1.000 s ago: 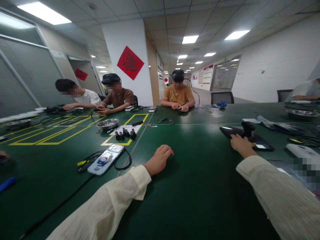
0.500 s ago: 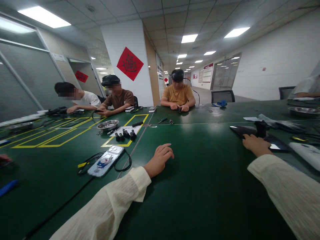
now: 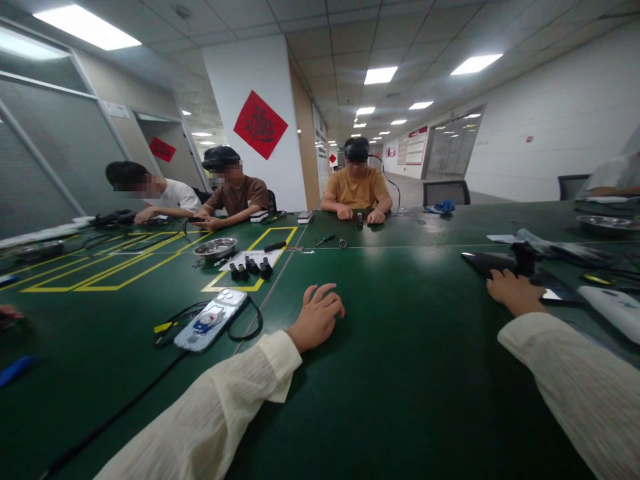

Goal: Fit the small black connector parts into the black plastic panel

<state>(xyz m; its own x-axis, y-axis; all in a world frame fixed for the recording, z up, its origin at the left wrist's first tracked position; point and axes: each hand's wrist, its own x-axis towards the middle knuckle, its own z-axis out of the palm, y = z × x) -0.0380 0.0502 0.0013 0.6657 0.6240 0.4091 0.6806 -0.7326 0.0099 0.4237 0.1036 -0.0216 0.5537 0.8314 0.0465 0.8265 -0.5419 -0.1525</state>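
My left hand (image 3: 318, 316) rests above the green tabletop (image 3: 390, 360) with its fingers spread and nothing in them. To its left lies a phone in a clear decorated case (image 3: 213, 321) on a looped black cable (image 3: 246, 327). My right hand (image 3: 515, 292) lies palm down, fingers stretched out, on a flat glossy black thing (image 3: 483, 265) whose kind I cannot make out. A black upright piece (image 3: 524, 259) stands just beyond those fingers. What is under the palm is hidden.
Several black cylindrical parts (image 3: 252, 267) stand on a paper sheet near a metal bowl (image 3: 215, 249). A white device (image 3: 611, 312) lies at right, a blue-handled thing (image 3: 16, 371) at left. Across the table a person in a yellow shirt (image 3: 357, 189) sits; others sit left and right.
My left hand's fingers have spread and lifted slightly. My right hand stays on the black thing. The person opposite has parted their hands, and a small dark object stands between them.
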